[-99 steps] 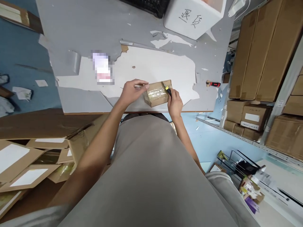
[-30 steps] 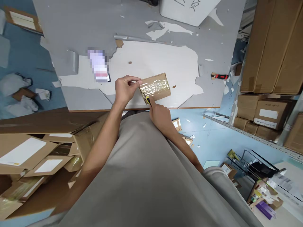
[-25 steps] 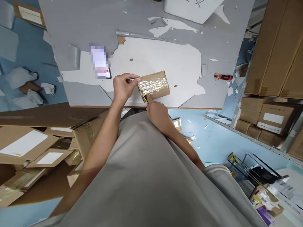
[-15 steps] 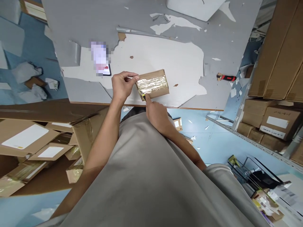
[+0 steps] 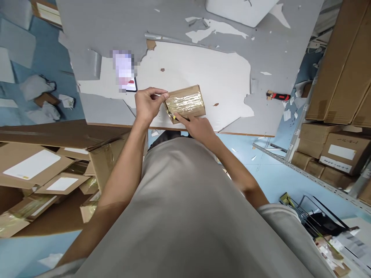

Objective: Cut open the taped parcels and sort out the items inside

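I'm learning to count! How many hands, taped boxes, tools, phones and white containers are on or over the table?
Hands: 2 (left hand, right hand)
Taped box: 1
Tools: 2 (red-and-black tool; yellow tool, mostly hidden by the right hand)
Phone: 1
White container: 1
Total: 7

– What sort of place is seen here?
– A stockroom or packing room: brown cartons (image 5: 337,65) are stacked on a metal rack (image 5: 304,173).
– By what else is that shown?
– Labelled parcels (image 5: 31,164) are heaped in a large carton (image 5: 106,157) near the torn-surfaced counter (image 5: 269,119).
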Tool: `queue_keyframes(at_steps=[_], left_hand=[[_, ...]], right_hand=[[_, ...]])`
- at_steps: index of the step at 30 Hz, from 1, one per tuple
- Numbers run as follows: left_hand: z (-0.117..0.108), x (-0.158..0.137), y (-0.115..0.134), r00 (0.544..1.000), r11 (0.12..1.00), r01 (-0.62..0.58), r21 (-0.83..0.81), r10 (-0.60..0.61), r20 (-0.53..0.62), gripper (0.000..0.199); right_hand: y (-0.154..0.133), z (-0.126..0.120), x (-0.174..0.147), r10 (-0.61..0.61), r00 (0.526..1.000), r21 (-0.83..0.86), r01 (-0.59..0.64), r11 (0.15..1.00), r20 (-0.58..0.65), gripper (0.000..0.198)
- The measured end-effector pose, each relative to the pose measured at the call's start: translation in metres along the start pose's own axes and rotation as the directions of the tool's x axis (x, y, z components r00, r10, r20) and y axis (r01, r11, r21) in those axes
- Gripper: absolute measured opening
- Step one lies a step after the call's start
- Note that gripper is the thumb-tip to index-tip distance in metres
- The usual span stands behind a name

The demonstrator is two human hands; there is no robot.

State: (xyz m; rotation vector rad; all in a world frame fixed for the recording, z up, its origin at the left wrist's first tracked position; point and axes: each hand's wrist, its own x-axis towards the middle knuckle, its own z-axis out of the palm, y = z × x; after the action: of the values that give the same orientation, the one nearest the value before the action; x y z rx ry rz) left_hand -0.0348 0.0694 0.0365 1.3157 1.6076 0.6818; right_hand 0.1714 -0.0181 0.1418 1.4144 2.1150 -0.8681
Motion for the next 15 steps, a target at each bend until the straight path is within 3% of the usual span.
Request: queue_keyframes(at_steps=[5,8,10,11,13,15], left_hand=[[0.001,0.001,0.002,1.000,1.000,-0.010,0.014,0.010,-0.006,0.011],[-0.002,0.002,0.000,1.000,1.000,-0.014,0.003,0.014,0.022,0.018],[-0.005,0.001,0.000,0.998,0.999,-0.042,-0.009,0.042,0.047,0.023],[-0.005,-0.001,0.002,0.996,0.998,-0.069,-0.007,0.069,0.050,0.026],[-0.001,-0.006,0.009,0.988,0.988,-0.151,0.031,0.150,0.031,0.033],[0.010,-0.014,0.019,0.967,0.961,-0.255,0.106,0.253,0.030,0.044]], right_hand=[[0.010,0.005,0.003,-0.065,0.997,-0.010,0.065,0.998,-0.045,0.075],[0.005,0.008,-0.007,0.011,0.997,0.095,-0.004,0.995,-0.081,0.070],[0.011,0.015,-0.016,0.137,0.973,0.235,-0.092,0.968,-0.187,0.067],[0.017,0.020,-0.020,0.232,0.939,0.325,-0.143,0.935,-0.255,0.066],[0.032,0.033,-0.023,0.440,0.822,0.524,-0.210,0.826,-0.363,0.066],[0.048,0.048,-0.021,0.578,0.715,0.692,-0.184,0.698,-0.393,0.066]])
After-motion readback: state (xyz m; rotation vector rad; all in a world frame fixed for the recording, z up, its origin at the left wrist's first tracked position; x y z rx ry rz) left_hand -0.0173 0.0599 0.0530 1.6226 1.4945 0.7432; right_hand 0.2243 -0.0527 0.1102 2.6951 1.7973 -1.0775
